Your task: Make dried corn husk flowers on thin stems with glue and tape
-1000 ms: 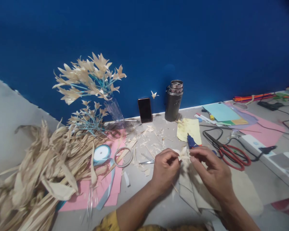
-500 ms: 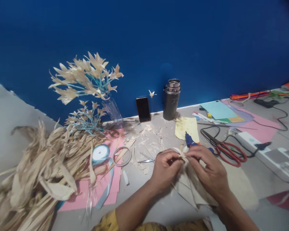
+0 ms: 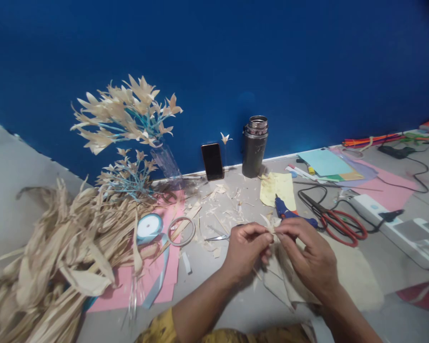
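Clearly, both hands meet at one small thing: the thumb and forefinger of the left hand (image 3: 246, 252) and those of the right hand (image 3: 309, 252) are pinched narrow on a pale piece (image 3: 268, 221). Its pointed tips stick up above the fingers; the rest is hidden by them. It is held over a pale cloth (image 3: 357, 276) on the grey surface.

Just beyond the right hand lies a blue glue gun (image 3: 296, 215), its nozzle at the yellow paper (image 3: 271, 186). Scissors (image 3: 339, 226) with red handles lie to the right of it, near a white power strip (image 3: 373, 209). A small metal blade (image 3: 219, 237) shows beside the left hand, and scraps (image 3: 219, 189) are strewn past it.

Farther back stands an upright grey flask (image 3: 254, 152), its mouth uncovered; what it holds cannot be seen. To its left are a single flower (image 3: 225, 138) and a phone (image 3: 212, 162), propped upright. Beyond, a clear vase (image 3: 167, 166) carries a bunch (image 3: 125, 114) of pale flowers on blue stems, fanning out leftward. A smaller bunch (image 3: 128, 176) sits lower, its base hidden by husks (image 3: 50, 252). A ribbon spool (image 3: 150, 227) and a ring (image 3: 181, 232) lie at pink paper (image 3: 169, 278).
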The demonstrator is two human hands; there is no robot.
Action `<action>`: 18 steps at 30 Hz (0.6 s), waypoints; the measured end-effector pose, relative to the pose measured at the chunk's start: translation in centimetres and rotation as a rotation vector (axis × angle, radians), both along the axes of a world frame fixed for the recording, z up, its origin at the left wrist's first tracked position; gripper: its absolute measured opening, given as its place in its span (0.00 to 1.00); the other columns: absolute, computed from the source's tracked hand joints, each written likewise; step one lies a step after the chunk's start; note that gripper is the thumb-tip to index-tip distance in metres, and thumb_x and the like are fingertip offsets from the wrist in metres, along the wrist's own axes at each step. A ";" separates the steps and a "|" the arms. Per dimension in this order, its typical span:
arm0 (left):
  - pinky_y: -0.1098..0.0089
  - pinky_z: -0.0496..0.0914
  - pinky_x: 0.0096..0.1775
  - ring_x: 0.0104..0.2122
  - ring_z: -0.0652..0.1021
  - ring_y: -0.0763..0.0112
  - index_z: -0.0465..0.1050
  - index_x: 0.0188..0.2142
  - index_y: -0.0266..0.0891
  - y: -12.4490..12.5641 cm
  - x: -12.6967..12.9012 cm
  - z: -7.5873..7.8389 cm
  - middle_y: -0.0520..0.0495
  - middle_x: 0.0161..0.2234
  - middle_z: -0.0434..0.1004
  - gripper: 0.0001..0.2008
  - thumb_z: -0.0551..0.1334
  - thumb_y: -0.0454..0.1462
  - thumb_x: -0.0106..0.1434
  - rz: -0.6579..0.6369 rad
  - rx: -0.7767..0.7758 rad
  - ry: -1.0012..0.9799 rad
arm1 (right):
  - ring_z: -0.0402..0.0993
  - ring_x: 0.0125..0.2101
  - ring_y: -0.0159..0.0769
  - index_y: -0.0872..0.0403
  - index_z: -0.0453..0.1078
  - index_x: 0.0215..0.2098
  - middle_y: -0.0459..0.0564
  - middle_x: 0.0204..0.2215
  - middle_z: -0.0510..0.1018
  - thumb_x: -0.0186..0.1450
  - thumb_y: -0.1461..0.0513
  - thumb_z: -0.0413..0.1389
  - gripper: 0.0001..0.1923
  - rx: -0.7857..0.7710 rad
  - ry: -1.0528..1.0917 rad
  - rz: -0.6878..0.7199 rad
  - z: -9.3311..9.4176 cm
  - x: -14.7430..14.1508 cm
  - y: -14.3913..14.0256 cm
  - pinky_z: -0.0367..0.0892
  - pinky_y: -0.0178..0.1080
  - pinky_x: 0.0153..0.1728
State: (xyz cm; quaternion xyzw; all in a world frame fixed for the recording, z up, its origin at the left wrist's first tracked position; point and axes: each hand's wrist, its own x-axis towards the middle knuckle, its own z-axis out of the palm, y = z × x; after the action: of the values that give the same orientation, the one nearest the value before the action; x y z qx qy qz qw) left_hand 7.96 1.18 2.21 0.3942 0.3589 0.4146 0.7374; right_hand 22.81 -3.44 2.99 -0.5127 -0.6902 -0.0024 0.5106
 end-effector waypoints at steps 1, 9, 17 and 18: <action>0.75 0.68 0.17 0.15 0.71 0.75 0.77 0.26 0.35 0.0 0.1 -0.1 0.52 0.18 0.71 0.17 0.76 0.45 0.47 0.009 -0.014 0.006 | 0.78 0.38 0.35 0.52 0.73 0.41 0.49 0.36 0.79 0.71 0.70 0.55 0.08 0.000 -0.001 0.005 0.0 0.0 0.0 0.72 0.36 0.40; 0.76 0.65 0.17 0.13 0.68 0.78 0.78 0.25 0.34 0.2 0.3 -0.7 0.53 0.16 0.70 0.18 0.76 0.47 0.50 0.048 0.055 0.017 | 0.77 0.38 0.34 0.52 0.73 0.41 0.49 0.35 0.79 0.71 0.70 0.55 0.08 0.011 -0.012 0.028 -0.1 -0.1 0.0 0.72 0.35 0.40; 0.77 0.62 0.19 0.13 0.66 0.80 0.74 0.27 0.36 0.1 0.2 -1.3 0.55 0.14 0.69 0.21 0.73 0.51 0.55 0.033 0.058 0.024 | 0.78 0.36 0.34 0.51 0.72 0.41 0.49 0.35 0.79 0.71 0.68 0.56 0.06 0.005 0.008 -0.001 0.0 -0.1 0.2 0.72 0.33 0.39; 0.77 0.62 0.19 0.13 0.66 0.80 0.73 0.27 0.37 0.3 0.2 -1.3 0.55 0.14 0.69 0.21 0.74 0.51 0.54 0.044 0.047 0.021 | 0.78 0.36 0.34 0.51 0.72 0.41 0.49 0.35 0.79 0.71 0.67 0.56 0.05 0.004 0.006 -0.015 0.1 0.2 0.3 0.71 0.33 0.38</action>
State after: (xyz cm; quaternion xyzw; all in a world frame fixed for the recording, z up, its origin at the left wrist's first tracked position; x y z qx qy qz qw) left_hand 8.15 1.43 0.95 0.4081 0.3654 0.4348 0.7147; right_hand 23.00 -3.17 3.06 -0.5168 -0.6849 -0.0061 0.5136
